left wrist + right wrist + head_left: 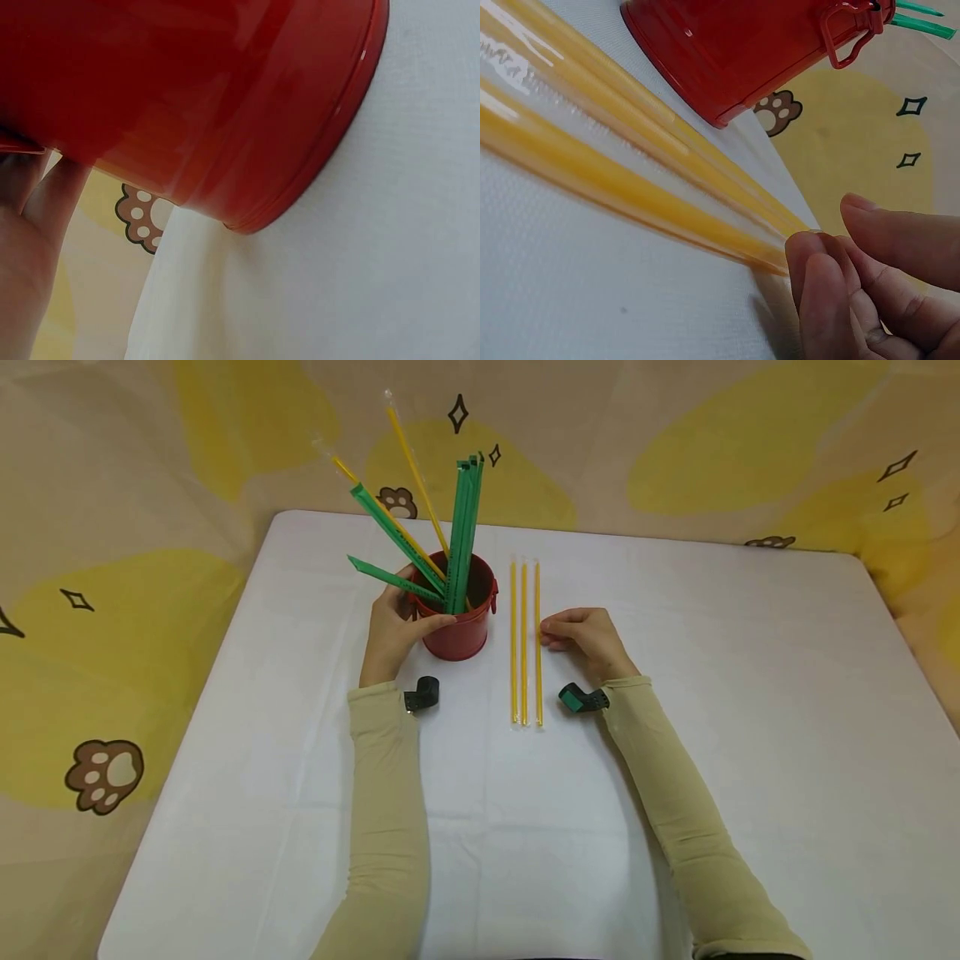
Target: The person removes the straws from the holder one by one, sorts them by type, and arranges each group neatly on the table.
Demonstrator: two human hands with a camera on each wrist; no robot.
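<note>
Right of the bucket (456, 639), three wrapped straws (524, 643) lie side by side; likely light, slick, easily creased, so pinch gently mid-length. Left hand (397, 627) grips bucket; right hand (588, 637) reaches the straw farthest from bucket, can't tell if pinching.

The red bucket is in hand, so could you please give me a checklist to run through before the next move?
1. Red bucket roughly upright: ok.
2. Left hand holding it: ok.
3. Right hand at the rightmost yellow straw: ok.
4. Firm pinch on that straw: cannot tell.
5. Three yellow straws on the table uncrossed: ok.
6. Bucket's opening unobstructed: not ok; green sticks stick out.
</note>
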